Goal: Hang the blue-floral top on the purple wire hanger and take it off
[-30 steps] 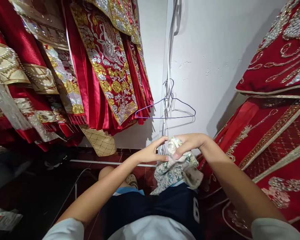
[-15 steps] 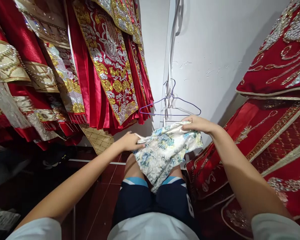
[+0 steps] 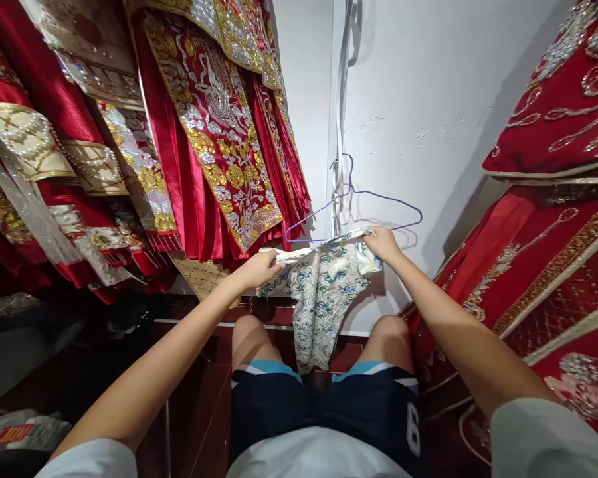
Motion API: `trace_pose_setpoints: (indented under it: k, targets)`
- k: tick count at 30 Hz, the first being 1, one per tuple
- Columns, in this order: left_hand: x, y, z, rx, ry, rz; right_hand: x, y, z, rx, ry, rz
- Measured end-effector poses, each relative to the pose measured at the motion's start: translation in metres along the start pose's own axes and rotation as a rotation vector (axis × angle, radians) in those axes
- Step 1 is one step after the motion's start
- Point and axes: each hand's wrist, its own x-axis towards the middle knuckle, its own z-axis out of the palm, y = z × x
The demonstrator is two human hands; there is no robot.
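A white garment with a blue, green and yellow floral print [image 3: 319,292] hangs stretched between my hands, its lower part narrowing down between my knees. My left hand [image 3: 262,269] grips its upper left corner, where a white edge shows. On the opposite side my right hand [image 3: 383,244] pinches the upper right corner. Just beyond the garment, a purple wire hanger [image 3: 351,191] hangs by its hook near a white strip on the wall. Its lower bar is partly hidden behind the cloth.
Red embroidered garments with gold and silver work [image 3: 224,139] hang on the left. More red beaded garments [image 3: 543,245] hang close on the right. A white wall [image 3: 403,86] stands ahead. Dark red tiles [image 3: 204,411] cover the floor, and a plastic bag [image 3: 24,431] lies lower left.
The garment has been pulled straighter and raised toward the hanger, its lower part now hanging down. My knees have spread apart. Both hands still hold the cloth.
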Motion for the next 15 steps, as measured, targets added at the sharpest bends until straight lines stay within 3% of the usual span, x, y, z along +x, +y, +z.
trace_pose_setpoints:
  k: [5, 10, 12, 15]
  targets:
    - [0.014, 0.022, 0.004, -0.143, 0.126, 0.111, -0.02, 0.001, -0.038, -0.019, 0.053, 0.015]
    - [0.056, 0.049, 0.001, -0.168, 0.355, 0.205, -0.031, -0.014, -0.043, 0.018, 0.049, 0.009]
    - [0.073, 0.048, -0.002, -0.123, 0.333, 0.148, -0.033, -0.016, -0.043, 0.024, 0.071, 0.012]
    - [0.085, 0.03, -0.004, -0.073, 0.185, 0.022, -0.036, -0.015, -0.044, 0.009, 0.093, 0.011]
